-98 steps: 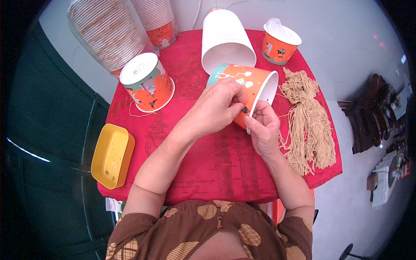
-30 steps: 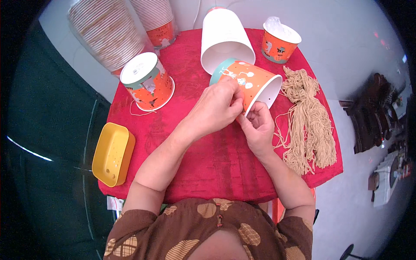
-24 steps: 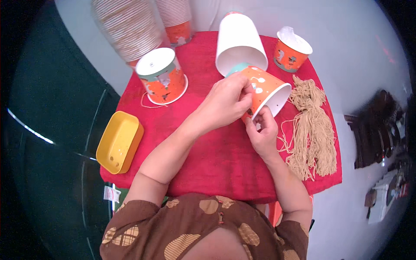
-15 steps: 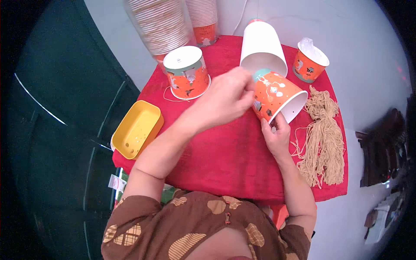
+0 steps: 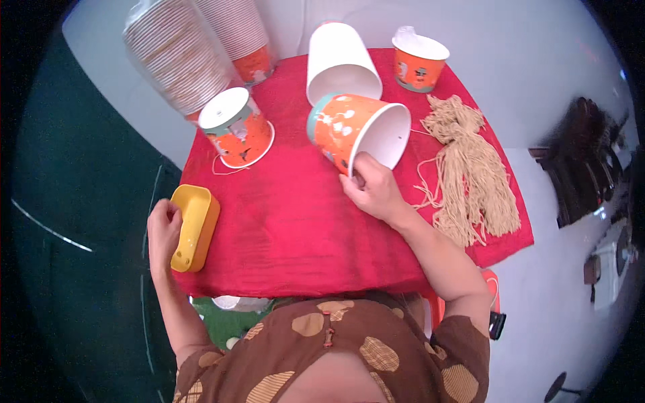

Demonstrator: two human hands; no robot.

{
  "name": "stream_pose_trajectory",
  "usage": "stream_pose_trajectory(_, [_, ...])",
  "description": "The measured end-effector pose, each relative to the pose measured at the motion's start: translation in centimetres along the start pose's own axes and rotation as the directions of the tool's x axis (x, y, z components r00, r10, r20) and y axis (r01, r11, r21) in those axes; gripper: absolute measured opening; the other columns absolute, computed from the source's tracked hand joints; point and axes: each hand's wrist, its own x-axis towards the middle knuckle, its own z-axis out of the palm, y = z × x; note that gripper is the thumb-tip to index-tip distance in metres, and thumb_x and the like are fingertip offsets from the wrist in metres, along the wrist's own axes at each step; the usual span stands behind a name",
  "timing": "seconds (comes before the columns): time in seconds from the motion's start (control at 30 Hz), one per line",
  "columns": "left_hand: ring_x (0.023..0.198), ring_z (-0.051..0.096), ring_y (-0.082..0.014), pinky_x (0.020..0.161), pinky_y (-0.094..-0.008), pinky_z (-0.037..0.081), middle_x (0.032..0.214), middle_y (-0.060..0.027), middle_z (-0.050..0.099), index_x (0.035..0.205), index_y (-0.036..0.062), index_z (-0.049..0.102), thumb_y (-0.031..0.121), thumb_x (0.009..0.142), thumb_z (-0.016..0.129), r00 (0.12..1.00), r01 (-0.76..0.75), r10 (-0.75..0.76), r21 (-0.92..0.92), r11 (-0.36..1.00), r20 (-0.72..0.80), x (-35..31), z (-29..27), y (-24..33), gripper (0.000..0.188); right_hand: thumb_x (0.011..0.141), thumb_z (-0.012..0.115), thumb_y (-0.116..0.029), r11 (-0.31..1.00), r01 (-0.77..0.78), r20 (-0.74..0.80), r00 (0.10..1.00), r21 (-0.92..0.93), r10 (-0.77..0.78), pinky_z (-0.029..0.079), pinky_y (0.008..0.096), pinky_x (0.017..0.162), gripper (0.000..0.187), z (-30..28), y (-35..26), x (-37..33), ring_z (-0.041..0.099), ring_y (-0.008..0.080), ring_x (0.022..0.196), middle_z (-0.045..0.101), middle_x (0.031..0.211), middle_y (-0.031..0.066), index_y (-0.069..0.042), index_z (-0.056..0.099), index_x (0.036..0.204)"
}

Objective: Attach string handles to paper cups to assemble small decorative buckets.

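Observation:
An orange paper cup (image 5: 336, 124) with a teal base and white figures lies tilted on its side above the table, its white mouth facing right. Pinching the cup's rim is my right hand (image 5: 373, 188), thumb outside and fingers inside. My left hand (image 5: 164, 232) is at the left wall of a yellow tray (image 5: 213, 218), its fingers curled together; what they hold, if anything, is hidden. Small dark bits lie in the tray. A bundle of tan yarn (image 5: 474, 181) spreads to the right of my right hand, and a thread runs from it to the cup.
An upside-down orange cup (image 5: 245, 138) with a string stands at the left, before tall stacks of cups (image 5: 178, 57) in plastic. A white cup (image 5: 342, 57) lies behind the held cup. An upright orange cup (image 5: 420, 67) stands far right on the red cloth (image 5: 289, 228).
My left hand has gone from beside the held cup to the yellow tray. My right hand keeps hold of the cup, whose mouth has swung further rightward. The whole view has shifted.

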Motion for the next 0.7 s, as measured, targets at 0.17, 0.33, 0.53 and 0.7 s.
stream_pose_trajectory(0.17, [0.067, 0.062, -0.0295, 0.062, -0.0398, 0.047, 0.071, -0.0182, 0.060, 0.079, -0.0043, 0.059, 0.004, 0.083, 0.060, 0.993, -0.006, 0.007, -0.008, 1.000, 0.120, -1.0, 1.6, -0.4, 0.009, 0.081, 0.066, -0.012, 0.987, 0.088, 0.040, 0.996, -0.137, -0.084, 0.049, 0.0461, 0.063, 0.019, 0.4, -2.4, -1.3, 0.060, 0.0372, 0.070, 0.056, 0.080, 0.0179, 0.001, 0.052, 0.083])
stream_pose_trajectory(0.33, [0.070, 0.060, -0.0378, 0.064, -0.0441, 0.047, 0.073, -0.0194, 0.061, 0.079, -0.0056, 0.060, 0.014, 0.085, 0.066, 0.974, -0.033, -0.013, 0.197, 0.980, 0.227, -1.3, 1.9, -0.7, 0.021, 0.080, 0.067, -0.008, 0.955, 0.166, 0.086, 0.985, -0.247, -0.149, 0.049, 0.0410, 0.056, 0.015, 0.1, -7.8, -4.2, 0.059, 0.0317, 0.063, 0.054, 0.079, 0.0146, 0.000, 0.055, 0.084])
stream_pose_trajectory(0.53, [0.090, 0.063, -0.0346, 0.080, -0.0393, 0.049, 0.103, -0.0218, 0.063, 0.113, -0.0046, 0.057, 0.003, 0.096, 0.048, 0.987, -0.137, 0.142, -0.063, 0.989, 0.074, -3.1, 2.7, 3.2, 0.021, 0.079, 0.069, -0.007, 0.960, 0.028, 0.032, 0.999, -0.278, -0.020, 0.049, 0.0394, 0.057, 0.014, 0.6, -10.4, -8.4, 0.060, 0.0299, 0.064, 0.055, 0.080, 0.0128, -0.001, 0.057, 0.083])
stream_pose_trajectory(0.7, [0.096, 0.059, -0.0202, 0.085, -0.0311, 0.048, 0.110, -0.0120, 0.059, 0.120, -0.0027, 0.056, -0.007, 0.089, 0.050, 0.931, -0.365, 0.327, -0.369, 0.854, -0.163, -5.6, 3.0, 9.0, 0.031, 0.077, 0.072, -0.009, 0.970, -0.014, -0.051, 0.999, -0.241, 0.002, 0.051, 0.0390, 0.061, 0.018, 1.2, -10.9, -10.2, 0.062, 0.0300, 0.070, 0.058, 0.084, 0.0122, -0.001, 0.058, 0.084])
